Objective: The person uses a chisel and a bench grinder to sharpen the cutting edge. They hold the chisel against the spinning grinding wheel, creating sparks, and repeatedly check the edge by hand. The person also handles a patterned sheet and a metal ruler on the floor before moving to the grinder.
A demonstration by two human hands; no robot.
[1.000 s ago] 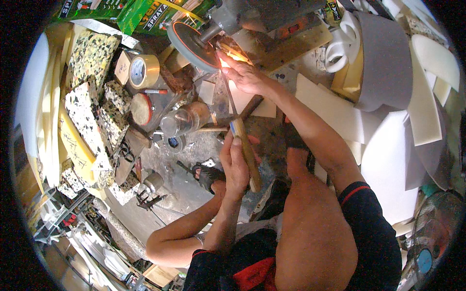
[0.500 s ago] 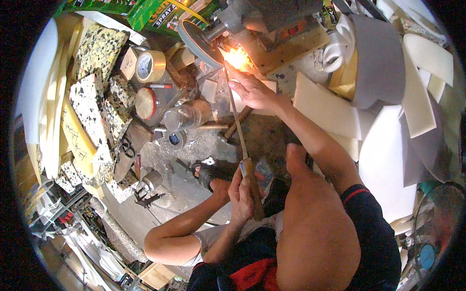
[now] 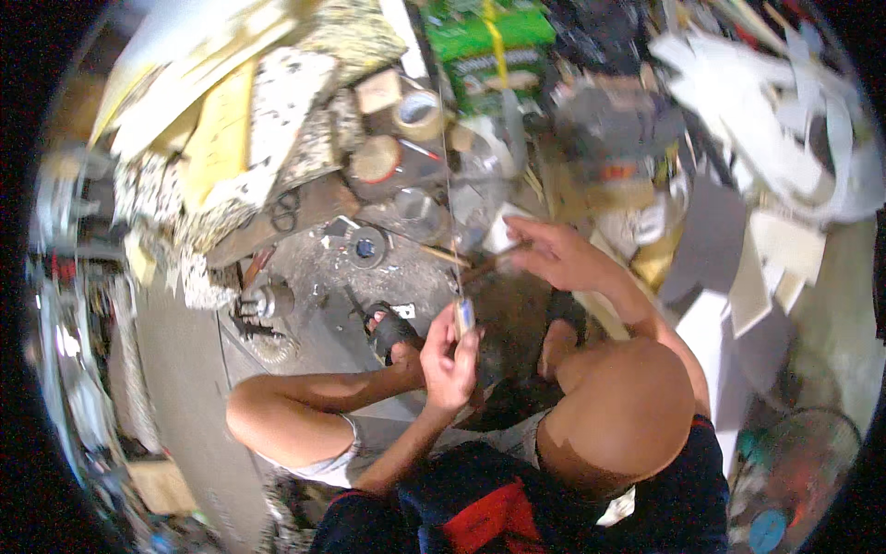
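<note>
My left hand (image 3: 449, 371) is wrapped round the wooden handle (image 3: 464, 317) of a long knife, low in front of my body between my knees. Its thin blade (image 3: 449, 185) points up and away, turned nearly edge-on so that it shows as a fine line. To the right of the blade, my right hand (image 3: 563, 256) hangs apart from it, fingers loosely stretched and nothing visible in them. Under those fingertips lies a brown stick-like handle (image 3: 489, 267); I cannot tell if they touch. Beyond, the bench grinder (image 3: 618, 120) and its grey wheel (image 3: 513, 125) look blurred, without sparks.
Tape rolls (image 3: 417, 113), a round red-rimmed tin (image 3: 377, 159), a clear jar (image 3: 417, 212) and black scissors (image 3: 285, 210) lie at left centre. Speckled foam blocks (image 3: 286, 102) pile up at far left. Foam sheets (image 3: 706, 231) lie at right, above a fan (image 3: 803, 462).
The knife has come away from the grinder wheel and the sparks are gone. My right hand has let go of the blade and drawn back to the right. The view has swung.
</note>
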